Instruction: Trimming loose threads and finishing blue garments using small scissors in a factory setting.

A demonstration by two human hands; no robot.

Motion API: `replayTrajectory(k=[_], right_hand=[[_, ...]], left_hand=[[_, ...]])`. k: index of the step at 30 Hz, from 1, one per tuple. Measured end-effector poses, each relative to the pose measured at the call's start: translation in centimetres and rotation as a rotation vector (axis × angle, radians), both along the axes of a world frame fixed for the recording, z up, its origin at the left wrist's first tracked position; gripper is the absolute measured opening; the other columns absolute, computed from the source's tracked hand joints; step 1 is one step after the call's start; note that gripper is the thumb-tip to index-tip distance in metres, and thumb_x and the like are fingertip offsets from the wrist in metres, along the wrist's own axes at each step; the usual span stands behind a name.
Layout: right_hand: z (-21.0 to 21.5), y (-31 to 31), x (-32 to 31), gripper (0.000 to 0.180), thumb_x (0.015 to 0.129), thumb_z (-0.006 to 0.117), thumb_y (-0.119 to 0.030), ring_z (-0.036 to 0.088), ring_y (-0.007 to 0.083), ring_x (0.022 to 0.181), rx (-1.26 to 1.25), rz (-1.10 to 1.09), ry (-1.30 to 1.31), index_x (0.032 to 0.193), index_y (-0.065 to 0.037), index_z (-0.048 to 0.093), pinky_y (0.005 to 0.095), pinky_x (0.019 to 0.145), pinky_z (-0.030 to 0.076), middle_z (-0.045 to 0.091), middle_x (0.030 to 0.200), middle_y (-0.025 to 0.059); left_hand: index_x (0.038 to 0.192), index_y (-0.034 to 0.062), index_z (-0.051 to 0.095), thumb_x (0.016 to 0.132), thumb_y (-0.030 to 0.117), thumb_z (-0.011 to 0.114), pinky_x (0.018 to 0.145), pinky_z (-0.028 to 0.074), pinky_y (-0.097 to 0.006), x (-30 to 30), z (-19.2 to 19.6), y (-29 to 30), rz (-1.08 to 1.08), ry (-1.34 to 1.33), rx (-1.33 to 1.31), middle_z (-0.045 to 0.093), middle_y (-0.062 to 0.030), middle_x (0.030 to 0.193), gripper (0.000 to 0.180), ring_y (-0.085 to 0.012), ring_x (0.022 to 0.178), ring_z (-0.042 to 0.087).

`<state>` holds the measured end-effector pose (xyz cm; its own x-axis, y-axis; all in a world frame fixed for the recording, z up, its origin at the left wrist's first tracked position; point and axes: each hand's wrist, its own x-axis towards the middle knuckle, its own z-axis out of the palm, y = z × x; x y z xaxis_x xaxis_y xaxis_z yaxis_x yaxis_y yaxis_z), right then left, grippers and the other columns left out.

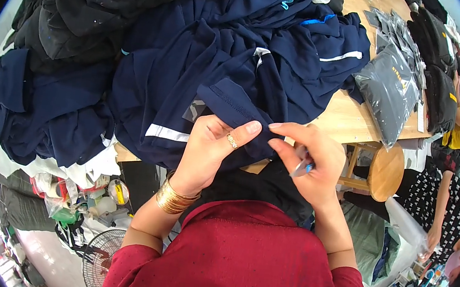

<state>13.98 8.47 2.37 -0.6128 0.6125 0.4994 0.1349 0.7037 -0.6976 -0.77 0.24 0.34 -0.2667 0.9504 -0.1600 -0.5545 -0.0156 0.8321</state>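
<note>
Navy band (230, 101) over the near side of the garment pile (182, 43): left hand (213, 141) pinches it, right hand (318, 159) near its end grips a small tool (303, 167). Looks like edge-checking; I'd keep it taut next.

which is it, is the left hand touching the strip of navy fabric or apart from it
Touching. The head view shows the left hand at the navy strip, its thumb pressed over the strip's lower edge, with no gap showing.
</note>
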Motion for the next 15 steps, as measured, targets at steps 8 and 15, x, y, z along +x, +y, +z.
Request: replayTrajectory(k=[8,15], right_hand=[[0.0,-0.3,-0.4,0.004,0.084,0.056,-0.001,0.056,0.0112,0.068,-0.404,-0.004,0.088,0.087,-0.002,0.054,0.0223,0.063,0.043,0.058,0.078,0.0049],[0.7,0.3,0.9,0.011,0.086,0.058,-0.011,0.049,0.0072,0.072,-0.601,-0.059,0.091,0.089,-0.001,0.054,0.0212,0.068,0.041,0.055,0.081,0.0008]], left_hand=[[0.09,-0.0009,0.064,0.085,0.01,0.062,0.07,0.044,-0.02,0.2,0.0,0.0,-0.015,0.129,0.013,0.063,-0.0007,0.082,0.012,-0.0048,0.074,0.056],[0.09,-0.0022,0.064,0.084,0.009,0.062,0.069,0.045,-0.02,0.0,0.3,-0.1,0.025,0.121,0.037,0.064,-0.0015,0.082,0.013,-0.0053,0.074,0.056]])
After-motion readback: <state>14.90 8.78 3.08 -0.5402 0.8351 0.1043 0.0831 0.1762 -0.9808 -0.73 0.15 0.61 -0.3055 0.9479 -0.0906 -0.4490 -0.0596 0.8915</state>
